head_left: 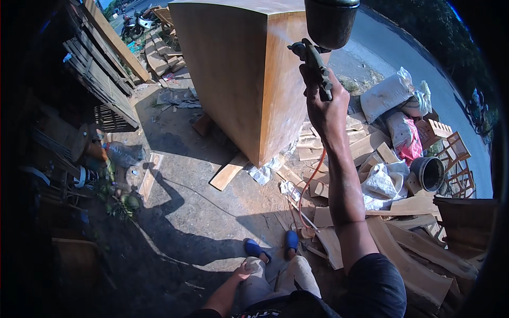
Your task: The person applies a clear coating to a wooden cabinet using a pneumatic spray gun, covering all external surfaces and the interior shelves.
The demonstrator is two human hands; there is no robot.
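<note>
My right hand [330, 103], raised ahead of me, is closed round the handle of a spray gun [316, 62]. A dark paint cup [332, 22] sits on top of the gun. From the nozzle, pale mist [280, 35] blows left onto the upper part of a large wooden cabinet [220, 69], near its front corner. The cabinet's right face is lit and orange-brown, the left one in shade. Below my right wrist an orange hose [302, 204] runs down to the ground. My left hand [243, 271] rests on my knee with nothing visible in it; its fingers show only in part.
Loose boards [408, 254] and offcuts lie across the right side, near my blue shoes [254, 248]. Behind them stand white sacks [389, 95] and a black bucket [426, 175]. A wood scrap [229, 172] lies by the cabinet's base. Slatted panels [98, 79] lean at left.
</note>
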